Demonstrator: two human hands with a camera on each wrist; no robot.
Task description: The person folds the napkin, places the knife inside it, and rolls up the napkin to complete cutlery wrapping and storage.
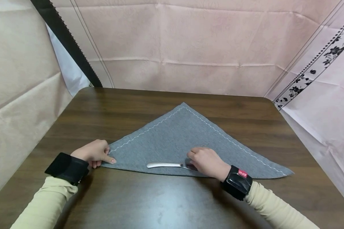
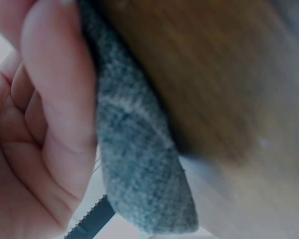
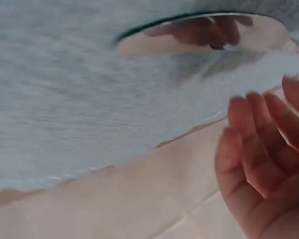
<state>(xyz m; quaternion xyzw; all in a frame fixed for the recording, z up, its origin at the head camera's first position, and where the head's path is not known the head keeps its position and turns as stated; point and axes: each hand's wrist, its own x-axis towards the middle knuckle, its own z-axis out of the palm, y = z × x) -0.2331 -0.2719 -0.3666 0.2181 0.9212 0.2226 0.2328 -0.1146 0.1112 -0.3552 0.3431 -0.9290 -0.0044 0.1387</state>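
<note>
A grey cloth [image 1: 166, 140] with white stitching along its edges lies folded into a triangle on the table. My left hand [image 1: 94, 152] pinches its left corner between thumb and fingers. In the left wrist view that cloth corner [image 2: 144, 169] hangs out beside the fingers. Across the lower middle of the cloth lies a silver table knife [image 1: 163, 165], handle toward the left. Its shiny blade [image 3: 259, 35] mirrors a hand in the right wrist view. Over the blade end is my right hand [image 1: 207, 162], fingers loosely bent and apart from the knife, holding nothing.
The brown wooden table [image 1: 126, 197] has rounded far corners. Behind it hangs a creased pale pink sheet [image 1: 200, 41], with a black strip [image 1: 68, 41] at the left and a floral border [image 1: 318, 63] at the right.
</note>
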